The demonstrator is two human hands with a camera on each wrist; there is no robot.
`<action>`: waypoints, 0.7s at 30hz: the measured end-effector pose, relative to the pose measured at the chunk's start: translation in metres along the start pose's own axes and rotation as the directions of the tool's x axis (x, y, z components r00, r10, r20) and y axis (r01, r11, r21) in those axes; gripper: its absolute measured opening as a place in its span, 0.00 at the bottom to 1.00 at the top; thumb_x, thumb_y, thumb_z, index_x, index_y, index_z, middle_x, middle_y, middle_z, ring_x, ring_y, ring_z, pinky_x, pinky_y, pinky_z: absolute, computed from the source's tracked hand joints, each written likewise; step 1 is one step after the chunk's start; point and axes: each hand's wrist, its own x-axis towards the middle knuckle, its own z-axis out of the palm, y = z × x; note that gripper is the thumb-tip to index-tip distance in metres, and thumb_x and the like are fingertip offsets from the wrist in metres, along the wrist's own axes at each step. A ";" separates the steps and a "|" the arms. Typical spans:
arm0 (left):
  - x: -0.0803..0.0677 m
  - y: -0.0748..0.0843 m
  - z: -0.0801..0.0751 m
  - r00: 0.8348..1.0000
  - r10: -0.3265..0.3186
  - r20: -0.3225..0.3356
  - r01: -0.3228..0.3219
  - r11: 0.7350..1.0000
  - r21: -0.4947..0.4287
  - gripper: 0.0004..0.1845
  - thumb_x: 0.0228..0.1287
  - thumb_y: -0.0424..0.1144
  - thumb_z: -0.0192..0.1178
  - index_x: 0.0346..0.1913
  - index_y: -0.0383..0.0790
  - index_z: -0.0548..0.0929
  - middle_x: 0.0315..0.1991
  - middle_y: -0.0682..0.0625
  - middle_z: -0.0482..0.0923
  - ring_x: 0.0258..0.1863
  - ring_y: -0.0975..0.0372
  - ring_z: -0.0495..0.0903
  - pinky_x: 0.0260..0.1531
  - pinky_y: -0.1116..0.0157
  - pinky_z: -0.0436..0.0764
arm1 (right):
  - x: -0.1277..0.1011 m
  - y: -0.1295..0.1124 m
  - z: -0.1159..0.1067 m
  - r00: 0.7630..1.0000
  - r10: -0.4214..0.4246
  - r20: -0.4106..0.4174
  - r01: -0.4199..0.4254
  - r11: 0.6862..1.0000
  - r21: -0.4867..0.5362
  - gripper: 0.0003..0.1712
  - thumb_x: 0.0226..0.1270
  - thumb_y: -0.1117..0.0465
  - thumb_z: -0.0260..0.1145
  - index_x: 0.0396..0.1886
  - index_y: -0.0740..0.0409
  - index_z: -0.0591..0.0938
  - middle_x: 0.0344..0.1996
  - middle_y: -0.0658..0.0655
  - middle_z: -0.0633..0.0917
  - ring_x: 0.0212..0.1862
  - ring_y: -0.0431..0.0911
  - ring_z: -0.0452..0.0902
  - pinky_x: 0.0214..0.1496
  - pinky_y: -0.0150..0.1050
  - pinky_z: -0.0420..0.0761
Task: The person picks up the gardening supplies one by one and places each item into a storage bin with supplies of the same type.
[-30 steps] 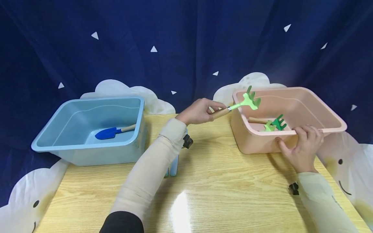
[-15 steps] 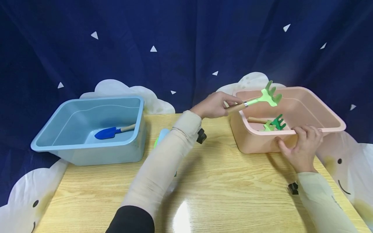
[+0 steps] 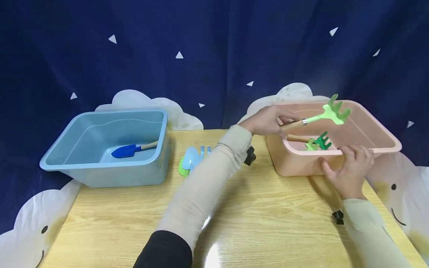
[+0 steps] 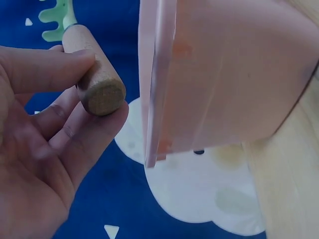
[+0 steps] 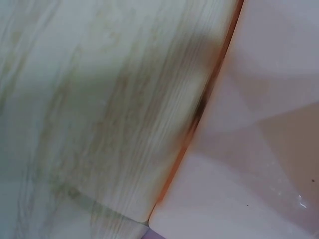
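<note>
Over the pink tub [image 3: 388, 143] we see the left hand [image 3: 264, 121] with its fingers curled round the wooden handle of a light green rake [image 3: 330, 113]; the left wrist view shows the thumb and fingers pinching the handle's butt end, just beside the tub's outer wall. The rake is in the air, its prongs tilted up above the tub's inside. Our right hand [image 3: 350, 169] grips the tub's near rim, fingers hooked over the edge and thumb against the outer wall.

Counting, we find two tubs on the bench [image 3: 268, 223]: the pink one on the right and a blue tub [image 3: 100, 175] on the left, well apart. Inside the pink tub lie two more rakes [image 3: 316, 143], one dark green and one light green, touching. The blue tub holds one blue trowel [image 3: 129, 150]. Between the tubs, partly hidden by the left sleeve, lie a few pale blue and green tools [image 3: 191, 160]; we cannot tell their exact number.
</note>
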 end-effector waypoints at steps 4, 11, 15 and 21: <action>0.010 0.008 0.017 1.000 0.021 0.014 -0.020 0.999 -0.047 0.34 0.53 0.20 0.63 0.64 0.48 0.80 0.60 0.52 0.82 0.48 0.70 0.84 0.41 0.77 0.80 | -0.004 0.005 -0.010 1.000 0.010 0.010 -0.010 1.000 -0.020 0.43 0.51 0.32 0.63 0.43 0.70 0.77 0.45 0.73 0.75 0.56 0.68 0.63 0.71 0.53 0.52; 0.017 0.021 0.031 1.000 0.005 0.030 -0.004 0.999 -0.032 0.34 0.56 0.19 0.56 0.64 0.51 0.80 0.54 0.53 0.85 0.39 0.67 0.83 0.30 0.72 0.82 | -0.008 0.011 -0.014 0.999 -0.012 -0.035 0.011 0.999 -0.036 0.42 0.50 0.31 0.63 0.41 0.69 0.77 0.44 0.71 0.75 0.55 0.67 0.64 0.70 0.53 0.54; 0.022 0.025 0.034 1.000 -0.004 0.031 0.003 1.000 0.016 0.34 0.57 0.21 0.57 0.64 0.54 0.80 0.49 0.55 0.88 0.33 0.68 0.79 0.25 0.73 0.76 | -0.008 0.011 -0.012 0.999 -0.012 -0.049 0.011 1.000 -0.028 0.42 0.49 0.32 0.64 0.41 0.69 0.77 0.45 0.71 0.75 0.56 0.66 0.65 0.70 0.51 0.54; 0.029 0.026 0.037 0.999 0.010 0.033 -0.011 0.999 0.036 0.32 0.57 0.22 0.60 0.63 0.52 0.80 0.50 0.54 0.87 0.39 0.69 0.80 0.29 0.76 0.75 | -0.006 0.009 -0.012 0.998 -0.022 -0.060 0.021 0.999 -0.031 0.41 0.51 0.31 0.63 0.42 0.67 0.76 0.45 0.71 0.75 0.56 0.66 0.65 0.69 0.51 0.54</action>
